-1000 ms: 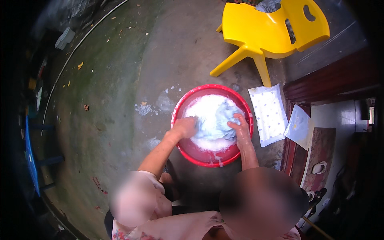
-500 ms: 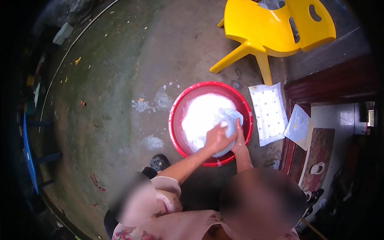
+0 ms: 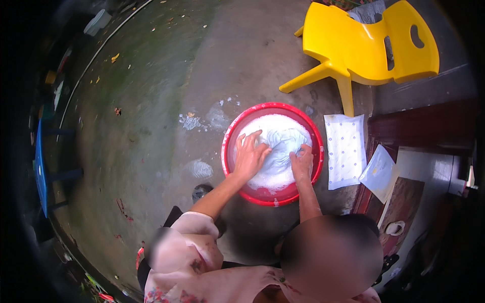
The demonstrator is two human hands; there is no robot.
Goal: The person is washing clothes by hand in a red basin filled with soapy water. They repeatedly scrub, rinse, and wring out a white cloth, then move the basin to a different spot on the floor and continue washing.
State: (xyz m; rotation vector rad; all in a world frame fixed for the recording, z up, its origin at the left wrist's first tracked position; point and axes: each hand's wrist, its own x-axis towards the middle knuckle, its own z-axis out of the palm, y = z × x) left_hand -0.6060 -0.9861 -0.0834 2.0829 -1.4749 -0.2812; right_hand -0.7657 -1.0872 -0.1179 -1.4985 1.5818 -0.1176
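A red basin (image 3: 319,166) of white suds stands on the floor in front of me. In it lies a soaked, crumpled light blue cloth (image 3: 284,146), its folds running between my two hands. My left hand (image 3: 251,157) is at the left of the cloth, fingers bent over the suds, with thumb and forefinger closed at the cloth's edge. On the right side, my right hand (image 3: 302,162) has its fingers curled round the cloth, knuckles up. Foam and folds hide the fingertips in part, and the cloth's exact kind is not clear.
Beyond the basin at the right stands a yellow plastic chair (image 3: 348,45). A white dotted packet (image 3: 345,151) and a pale blue-and-white sheet (image 3: 379,165) lie right of the basin. A blue stool (image 3: 41,169) is at far left; a thin hose (image 3: 93,58) crosses the floor.
My hands were together at the basin's right with the cloth bunched between them. Now they are apart, the left moved leftward, and the cloth lies spread in the suds.
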